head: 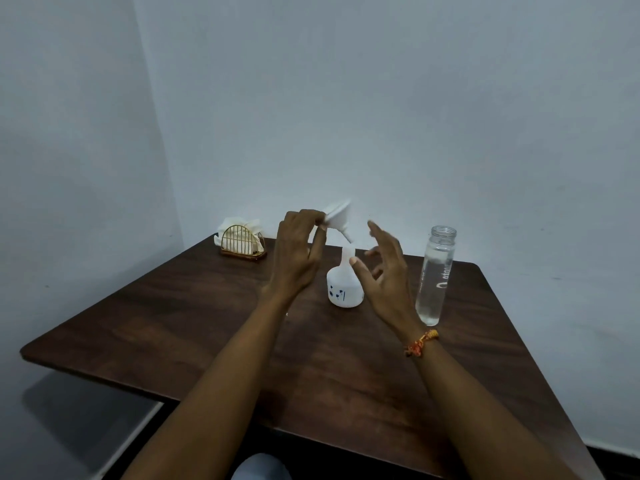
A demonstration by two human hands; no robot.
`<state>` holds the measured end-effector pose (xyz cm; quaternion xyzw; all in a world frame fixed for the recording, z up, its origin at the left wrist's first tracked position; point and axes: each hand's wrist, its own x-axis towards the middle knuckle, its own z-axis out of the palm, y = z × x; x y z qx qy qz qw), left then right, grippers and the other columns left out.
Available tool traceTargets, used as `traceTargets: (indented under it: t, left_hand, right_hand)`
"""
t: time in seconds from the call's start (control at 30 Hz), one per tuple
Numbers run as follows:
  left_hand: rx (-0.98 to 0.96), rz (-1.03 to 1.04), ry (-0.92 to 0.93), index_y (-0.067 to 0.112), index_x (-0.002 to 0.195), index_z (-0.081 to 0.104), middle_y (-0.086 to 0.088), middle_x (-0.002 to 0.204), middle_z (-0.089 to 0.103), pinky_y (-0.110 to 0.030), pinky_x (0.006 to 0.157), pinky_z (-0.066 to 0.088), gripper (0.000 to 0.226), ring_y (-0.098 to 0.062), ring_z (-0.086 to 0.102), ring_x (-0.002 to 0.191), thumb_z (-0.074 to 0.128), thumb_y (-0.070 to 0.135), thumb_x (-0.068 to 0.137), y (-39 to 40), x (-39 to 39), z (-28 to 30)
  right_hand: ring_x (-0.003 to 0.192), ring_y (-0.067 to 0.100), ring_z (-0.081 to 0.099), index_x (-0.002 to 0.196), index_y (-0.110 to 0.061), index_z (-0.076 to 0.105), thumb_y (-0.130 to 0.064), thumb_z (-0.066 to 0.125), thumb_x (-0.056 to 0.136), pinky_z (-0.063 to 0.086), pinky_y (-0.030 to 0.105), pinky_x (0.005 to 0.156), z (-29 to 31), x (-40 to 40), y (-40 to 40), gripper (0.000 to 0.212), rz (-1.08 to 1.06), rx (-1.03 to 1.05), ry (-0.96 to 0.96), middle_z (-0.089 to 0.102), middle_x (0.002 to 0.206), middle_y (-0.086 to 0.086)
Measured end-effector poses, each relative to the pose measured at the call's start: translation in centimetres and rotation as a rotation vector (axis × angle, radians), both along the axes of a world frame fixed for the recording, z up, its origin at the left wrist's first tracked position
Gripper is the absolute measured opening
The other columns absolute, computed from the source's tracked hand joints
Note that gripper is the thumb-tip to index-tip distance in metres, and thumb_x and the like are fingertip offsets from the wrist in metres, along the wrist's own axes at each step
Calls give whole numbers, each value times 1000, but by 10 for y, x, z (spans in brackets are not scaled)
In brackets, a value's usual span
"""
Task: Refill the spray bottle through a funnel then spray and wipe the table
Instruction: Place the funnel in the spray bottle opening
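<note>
From my remote seat, nearest the camera I saw the dark wooden table [214,344] running away toward the corner, with both forearms reaching out over it. A beaded wristband [421,344] sat on the right wrist. The right hand [382,275] hung just beside the spray bottle [344,284], fingers spread and loosely curved, gripping nothing. I could not tell whether its thumb touched the bottle's neck. The bottle stood upright near the middle of the table, its long axis vertical and its open neck pointing straight up, between the two hands and a little beyond them.

The left hand [298,251] was the one that mattered: it pinched the rim of the white funnel [337,218] between fingertips and thumb, holding it just above the neck. The funnel's long axis was tilted, wide mouth up and toward the left, spout down and to the right, with its tip just over the opening but not seated. I judged it needed righting and lowering.

To the right stood the clear water bottle [434,275], uncapped and upright, nearer the right hand. Farthest back, at the left, sat the wire napkin holder [243,241] with its tissues.
</note>
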<state>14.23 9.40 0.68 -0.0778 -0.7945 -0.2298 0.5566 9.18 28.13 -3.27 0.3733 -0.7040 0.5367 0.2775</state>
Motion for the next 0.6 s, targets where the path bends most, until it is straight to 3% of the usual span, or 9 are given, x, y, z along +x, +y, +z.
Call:
traceTargets:
  t: [0.13,0.27,0.37,0.5,0.6]
  left_hand:
    - [-179,-39,-10,13,105,67,8,108,68,-43,84,47,14,-18,56,103,65,3,95,15,10,11]
    - [-241,-50,-10,13,110,67,7,112,68,-44,87,47,12,-21,56,109,63,7,101,18,-1,24]
    - [-289,-17,-17,14,117,67,5,119,67,-44,90,47,15,-23,55,115,61,12,104,17,-18,29]
    - [-101,-128,-14,13,123,70,0,126,63,-44,101,48,23,-22,55,122,62,7,102,20,-37,22]
    - [123,-244,-6,13,128,71,0,135,63,-41,103,52,30,-16,58,130,62,1,101,24,-42,12]
  right_hand:
    - [125,6,57,165,-42,30,-29,63,107,54,20,83,28,1,3,67,79,25,-40,44,152,-14]
    - [114,7,64,162,-49,32,-31,61,108,51,13,78,48,-4,5,64,97,-4,-105,59,143,-8]
    - [108,6,65,157,-42,42,-22,64,107,51,14,80,54,-14,-1,59,82,-59,-113,67,132,-6]
    - [98,15,74,131,-24,59,-13,69,102,58,28,84,49,-32,-15,33,83,-195,-182,77,110,2]
    - [100,16,78,112,-33,62,-11,69,100,61,40,90,39,-43,-26,26,94,-242,-253,79,103,-4]
